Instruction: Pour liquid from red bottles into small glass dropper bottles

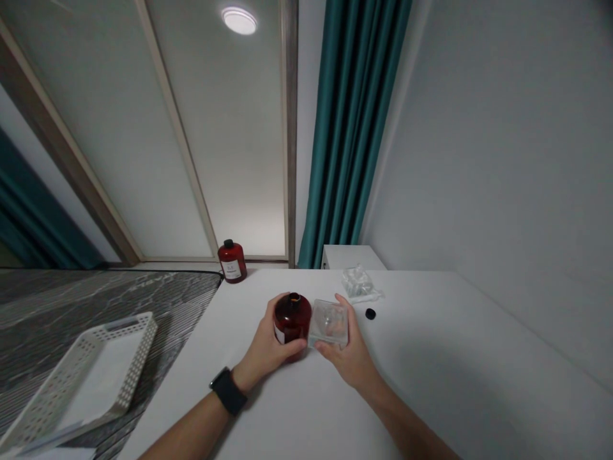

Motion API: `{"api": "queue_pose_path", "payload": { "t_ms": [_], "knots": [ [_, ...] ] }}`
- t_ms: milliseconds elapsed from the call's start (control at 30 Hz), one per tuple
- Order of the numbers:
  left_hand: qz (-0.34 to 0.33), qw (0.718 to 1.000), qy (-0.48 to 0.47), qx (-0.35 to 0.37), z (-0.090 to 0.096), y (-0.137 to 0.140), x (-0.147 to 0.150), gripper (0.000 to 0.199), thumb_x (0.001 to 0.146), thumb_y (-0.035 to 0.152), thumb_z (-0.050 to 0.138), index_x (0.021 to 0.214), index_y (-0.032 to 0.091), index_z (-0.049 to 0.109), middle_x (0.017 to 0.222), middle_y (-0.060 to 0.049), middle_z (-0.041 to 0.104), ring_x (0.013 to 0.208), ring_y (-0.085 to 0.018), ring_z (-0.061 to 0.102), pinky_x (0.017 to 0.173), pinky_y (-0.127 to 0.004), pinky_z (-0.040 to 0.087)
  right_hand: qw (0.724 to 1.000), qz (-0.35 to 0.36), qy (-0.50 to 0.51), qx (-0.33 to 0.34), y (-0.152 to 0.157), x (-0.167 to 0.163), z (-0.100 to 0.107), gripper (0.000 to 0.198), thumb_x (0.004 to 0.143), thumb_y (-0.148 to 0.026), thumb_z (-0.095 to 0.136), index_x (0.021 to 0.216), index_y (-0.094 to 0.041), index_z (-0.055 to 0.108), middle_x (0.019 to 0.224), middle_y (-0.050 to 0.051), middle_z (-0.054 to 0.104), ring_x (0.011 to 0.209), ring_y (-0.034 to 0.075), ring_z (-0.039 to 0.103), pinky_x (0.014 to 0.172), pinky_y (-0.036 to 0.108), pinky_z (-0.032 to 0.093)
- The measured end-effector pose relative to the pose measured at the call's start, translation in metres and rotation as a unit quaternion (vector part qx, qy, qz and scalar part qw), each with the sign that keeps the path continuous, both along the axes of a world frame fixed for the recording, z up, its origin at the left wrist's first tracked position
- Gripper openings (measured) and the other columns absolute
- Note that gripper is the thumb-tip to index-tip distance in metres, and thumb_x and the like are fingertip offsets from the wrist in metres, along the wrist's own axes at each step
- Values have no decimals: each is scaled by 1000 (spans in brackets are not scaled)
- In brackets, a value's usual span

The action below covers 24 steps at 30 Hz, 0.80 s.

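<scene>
The left hand [268, 345] is wrapped around a dark red bottle [292, 322] standing upright on the white table [431, 370], fingers curled round its near side over the label. Its mouth appears open; the small black cap [370, 314] lies on the table just to the right, apart from both hands. The right hand [352, 354] pinches a clear plastic box [329, 324] between thumb and fingers, holding it tilted and touching or almost touching the bottle's right side (what is inside it is too faint to tell). Judging from this, the uncapping looks done, while whatever passes between box and bottle, and the recapping, looks left. Farther off lie a crumpled clear bag [358, 282] and a second red bottle [232, 260], capped, at the far edge. A white basket [138, 358] sits to the near left.
</scene>
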<state>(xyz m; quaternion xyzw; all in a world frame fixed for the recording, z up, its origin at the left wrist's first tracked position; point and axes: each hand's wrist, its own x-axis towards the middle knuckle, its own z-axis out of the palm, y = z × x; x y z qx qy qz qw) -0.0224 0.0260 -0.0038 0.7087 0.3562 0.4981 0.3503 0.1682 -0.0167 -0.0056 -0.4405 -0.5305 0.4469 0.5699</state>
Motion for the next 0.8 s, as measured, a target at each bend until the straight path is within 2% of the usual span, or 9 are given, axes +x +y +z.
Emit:
{"api": "queue_pose_path", "payload": {
  "t_ms": [167, 367, 533, 600, 800],
  "knots": [
    [17, 999, 39, 12, 11, -3, 1, 71, 74, 25, 72, 136, 19, 38, 131, -13, 56, 119, -29, 59, 106, -50, 46, 1000, -16, 15, 21, 2, 1, -7, 99, 71, -35, 81, 151, -24, 23, 112, 8, 63, 94, 23, 65, 87, 40, 56],
    [13, 988, 133, 73, 23, 7, -10, 74, 75, 28, 75, 138, 18, 37, 138, -15, 53, 127, -31, 55, 110, -51, 43, 1000, -22, -13, 18, 6, 6, -6, 97, 72, -34, 81, 151, -23, 25, 123, 11, 61, 100, 24, 64, 89, 41, 55],
    [-22, 945, 273, 179, 35, 13, -31, 78, 78, 36, 76, 143, 23, 35, 132, -14, 58, 119, -31, 59, 100, -49, 51, 999, -20, -31, 7, 6, 5, -3, 98, 71, -31, 80, 151, -23, 25, 128, 12, 58, 104, 26, 64, 96, 46, 52],
    [-13, 926, 310, 217, 37, 13, -39, 76, 80, 40, 74, 144, 23, 36, 129, -14, 60, 116, -31, 61, 97, -49, 53, 999, -16, -39, 4, 6, 3, -4, 100, 69, -28, 80, 152, -24, 24, 133, 13, 56, 109, 27, 62, 101, 49, 48],
    [40, 906, 344, 245, 29, 8, -46, 73, 85, 45, 69, 145, 22, 36, 131, -17, 58, 116, -32, 60, 96, -48, 53, 994, -27, -109, 14, 4, 2, -10, 103, 69, -25, 80, 154, -27, 22, 139, 11, 50, 121, 28, 56, 111, 51, 39]
  ]
}}
